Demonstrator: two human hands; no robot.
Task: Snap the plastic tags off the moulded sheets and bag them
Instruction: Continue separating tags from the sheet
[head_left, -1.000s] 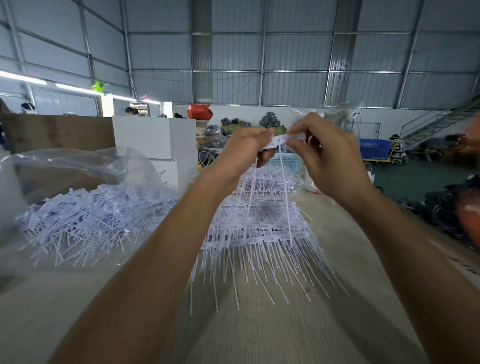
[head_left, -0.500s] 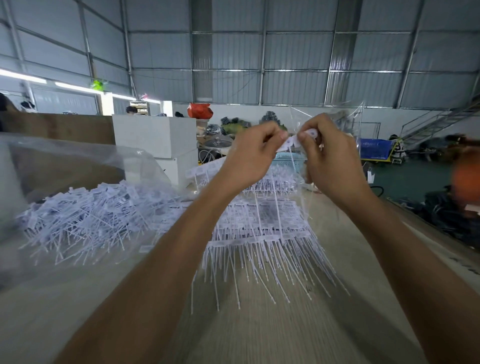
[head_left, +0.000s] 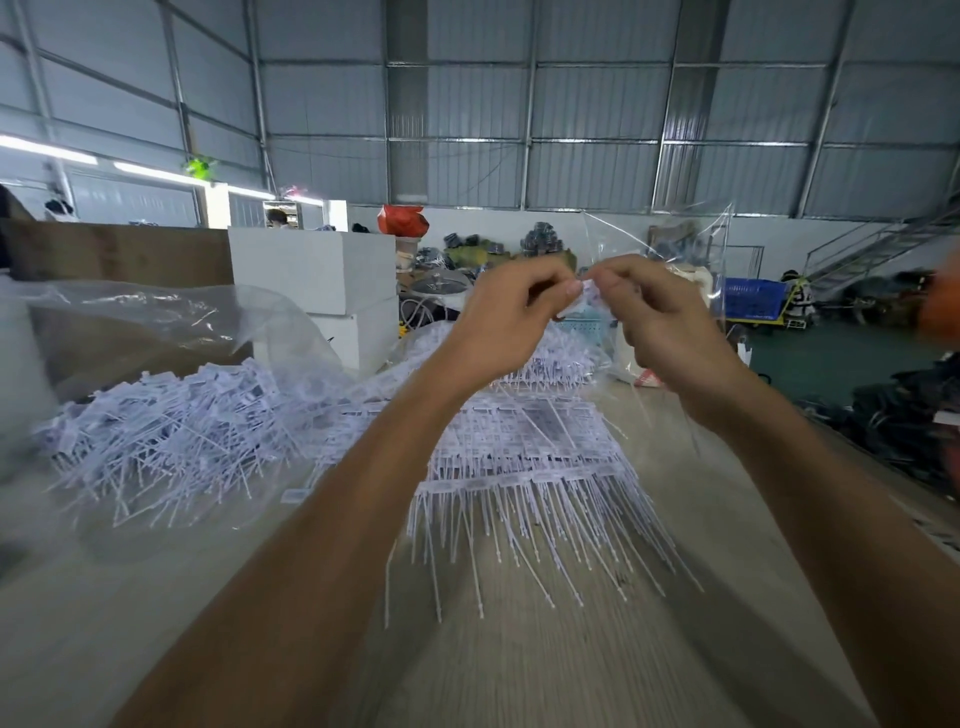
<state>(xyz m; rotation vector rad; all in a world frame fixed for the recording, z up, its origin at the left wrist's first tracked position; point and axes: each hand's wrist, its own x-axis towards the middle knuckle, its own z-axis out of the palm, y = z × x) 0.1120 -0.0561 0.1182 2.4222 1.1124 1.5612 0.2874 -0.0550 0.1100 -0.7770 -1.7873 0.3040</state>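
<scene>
Two bare hands are raised together in the head view, above a pale wooden surface (head_left: 519, 670). The left hand (head_left: 511, 317) is seen with its fingers curled, and its thumb and forefinger pinch a small white plastic tag piece (head_left: 586, 292). The right hand (head_left: 660, 322) is also curled, and the same small piece is pinched by its fingertips, so both hands meet at it. A thin clear plastic bag (head_left: 675, 244) is seen around and behind the right hand; whether it is gripped by that hand cannot be told.

Below the hands, a stack of white moulded plastic tag sheets (head_left: 524, 467) is laid flat on the surface, with long thin strands pointed toward the camera. On the left, a loose heap of white snapped-off plastic tags (head_left: 171, 436) is spread on a large crumpled clear plastic sheet (head_left: 171, 317), which is raised behind the heap.

Farther back, white rectangular blocks (head_left: 311, 270) are stacked, and a brown board (head_left: 119, 254) is placed at the left. At the right, a blue plastic crate (head_left: 753, 299) is seen on a cart, and a red bag (head_left: 402, 219) is placed near the grey corrugated wall (head_left: 597, 104).
</scene>
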